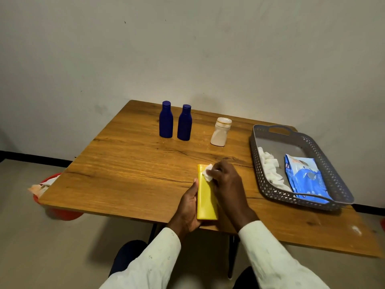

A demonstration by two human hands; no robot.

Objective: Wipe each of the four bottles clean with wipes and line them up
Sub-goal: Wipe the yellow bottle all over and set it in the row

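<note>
Three bottles stand at 12 o'clock while my left hand (pixel 188 207) grips the yellow bottle (pixel 206 197), long axis 12-to-6, right hand (pixel 226 182) pinching a wipe (pixel 208 174) near its cap.

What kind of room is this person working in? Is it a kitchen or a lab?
Probably neither: it looks like a plain, sparsely furnished room set up for a simple chore. A bare wall stands behind a wooden table, which holds a grey basket, and a red bin sits on the floor.
</note>
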